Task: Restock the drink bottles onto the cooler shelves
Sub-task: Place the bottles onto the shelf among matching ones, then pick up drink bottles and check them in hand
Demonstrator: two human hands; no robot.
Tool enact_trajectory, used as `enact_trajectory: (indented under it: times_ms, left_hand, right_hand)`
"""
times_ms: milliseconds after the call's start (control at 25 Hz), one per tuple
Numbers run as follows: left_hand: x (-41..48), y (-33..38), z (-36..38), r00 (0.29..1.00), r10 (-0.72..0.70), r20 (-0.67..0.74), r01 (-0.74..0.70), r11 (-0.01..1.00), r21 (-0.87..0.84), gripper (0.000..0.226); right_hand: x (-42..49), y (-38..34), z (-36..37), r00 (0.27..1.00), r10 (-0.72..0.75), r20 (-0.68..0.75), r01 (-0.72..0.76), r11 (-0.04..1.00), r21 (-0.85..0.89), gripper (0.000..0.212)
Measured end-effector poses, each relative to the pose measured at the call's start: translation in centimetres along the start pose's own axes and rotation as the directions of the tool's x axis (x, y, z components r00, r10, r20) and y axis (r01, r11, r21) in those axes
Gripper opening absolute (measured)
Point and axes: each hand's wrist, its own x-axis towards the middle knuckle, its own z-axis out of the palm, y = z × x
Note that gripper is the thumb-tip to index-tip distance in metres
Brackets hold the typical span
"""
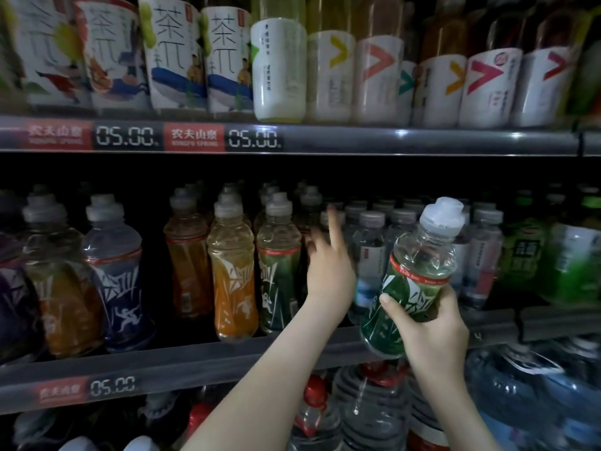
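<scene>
Near the cooler shelf (195,356), right hand (426,323) grips green bottle (419,265).

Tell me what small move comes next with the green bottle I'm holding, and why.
Probably carry the green-label bottle in your right hand left toward the matching green row, where your left hand reaches in; it now hangs tilted before the water bottles.

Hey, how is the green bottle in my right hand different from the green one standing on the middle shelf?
The held green bottle leans right, gripped by the right hand; the shelf green bottle stands upright in its row, not held. The held one looks brighter; the shelf one sits in shadow. Both share green labels and grey caps.
</scene>
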Motion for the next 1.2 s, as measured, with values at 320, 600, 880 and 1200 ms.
enact_trajectory:
  times_ms: [320,600,880,1200]
  left_hand:
    - [-7.2,-0.5,-3.5,0.945,0.136,-0.298,-0.246,0.896,-0.371,0.066]
    - [-9.6,-4.2,-13.6,0.946,-0.07,-0.317,-0.163,0.744,-0.648,0.07]
    - [-8.8,-9.5,-19.5,0.95,-0.128,-0.286,-0.096,0.75,-0.654,0.062]
    - [-9.6,-14.4,-23.0,0.964,-0.116,-0.24,-0.067,0.766,-0.639,0.065]
  right_hand:
    - [-0.9,-0.4,-0.5,0.993,-0.115,-0.024,0.117,0.981,0.153,0.06]
    - [-1.1,-1.8,4.1,0.982,-0.117,0.146,0.074,0.96,0.269,0.062]
    - [0.2,-0.1,9.9,0.944,0.054,0.324,-0.028,0.996,-0.085,0.074]
    - [-3.2,-2.7,11.6,0.966,-0.015,0.258,0.109,0.93,-0.352,0.093]
